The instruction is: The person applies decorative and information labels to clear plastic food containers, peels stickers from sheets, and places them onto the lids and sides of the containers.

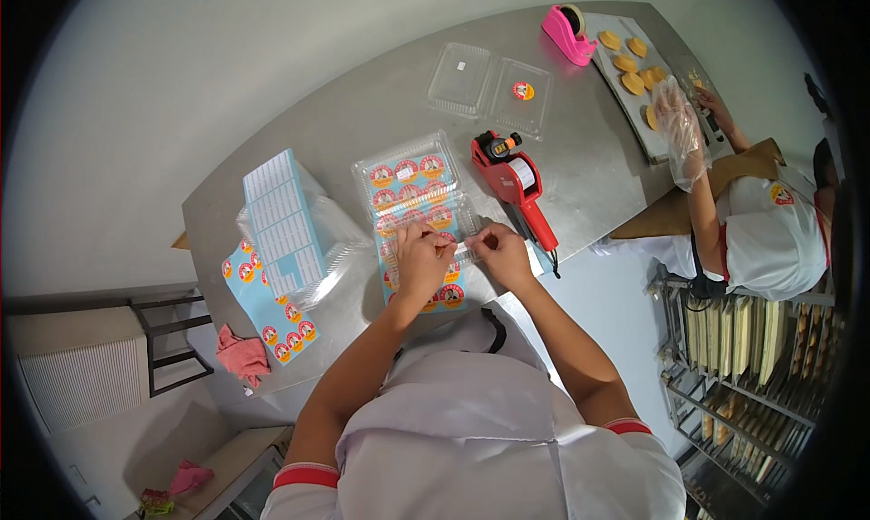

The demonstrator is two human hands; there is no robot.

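An open clear plastic clamshell box (408, 154) lies before me on a sheet of round red-and-yellow stickers (451, 294). Over its near half, my left hand (423, 256) and my right hand (504, 251) come close together, fingertips pinched. Between them is a small white strip (462, 247), apparently a label, with one end at each hand's fingers. A small white label (406, 174) shows on the box's far half. Just beyond my right hand lies a red price labelling gun (516, 184) with a roll of white labels. My fingers hide part of the box's near half.
Left on the steel table (340, 119) are stacked clear boxes (343, 262), a label sheet (282, 221), more stickers (238, 265) and a pink cloth (242, 357). Another open box (520, 116) and a pink tape dispenser (567, 34) lie farther off. A gloved co-worker's hand (673, 112) reaches over a pastry tray (622, 102).
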